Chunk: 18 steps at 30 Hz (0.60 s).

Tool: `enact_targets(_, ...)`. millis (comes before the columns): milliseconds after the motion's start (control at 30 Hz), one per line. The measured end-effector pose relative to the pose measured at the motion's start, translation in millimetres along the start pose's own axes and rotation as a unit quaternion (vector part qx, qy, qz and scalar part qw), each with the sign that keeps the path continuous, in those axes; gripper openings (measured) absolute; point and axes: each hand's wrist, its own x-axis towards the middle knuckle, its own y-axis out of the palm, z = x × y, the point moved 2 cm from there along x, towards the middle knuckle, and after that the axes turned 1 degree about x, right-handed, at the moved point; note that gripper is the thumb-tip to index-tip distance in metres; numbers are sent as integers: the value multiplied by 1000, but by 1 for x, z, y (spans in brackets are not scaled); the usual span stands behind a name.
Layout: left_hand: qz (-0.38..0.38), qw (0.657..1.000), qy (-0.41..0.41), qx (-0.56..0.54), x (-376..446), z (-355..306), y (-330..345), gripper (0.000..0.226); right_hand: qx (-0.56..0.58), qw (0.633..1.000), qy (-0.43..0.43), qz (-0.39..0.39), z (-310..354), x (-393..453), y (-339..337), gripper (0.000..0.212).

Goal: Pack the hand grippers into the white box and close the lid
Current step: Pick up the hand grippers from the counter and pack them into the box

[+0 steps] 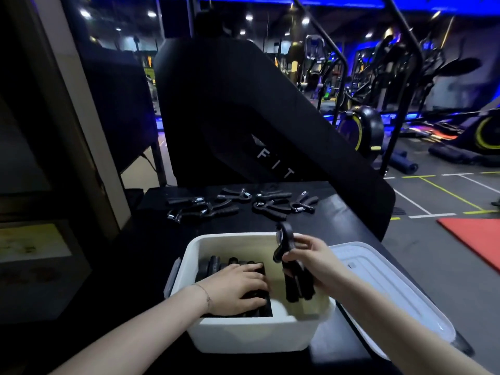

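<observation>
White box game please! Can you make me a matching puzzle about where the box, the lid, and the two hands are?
Things:
1. white plastic box
2. clear plastic lid
3. left hand
4. right hand

Places or states:
A. holds a black hand gripper over the box
B. lies flat, right of the box
C. rests on black grippers inside the box
D. stands open on the black table

Pairs: 1-D, 2-B, 3-C, 4-A
</observation>
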Motion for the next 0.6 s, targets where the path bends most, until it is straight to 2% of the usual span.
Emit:
enact_targets(200,-14,999,-18,-35,-1,-3,-7,42,-155,987,19,-32,-27,10,1,37)
enact_targets(333,-29,999,-10,-21,0,-3,-6,39,-251,965,-73,-31,-8,6,2,34)
enact_targets(467,-40,997,-7,-62,0,0,-3,37,-278,946,-160,-46,22,3,-3,39)
enact_targets(600,-60,995,-2,-76,0,1,0,36,-369,888,-275,-6,47,4,-11,38)
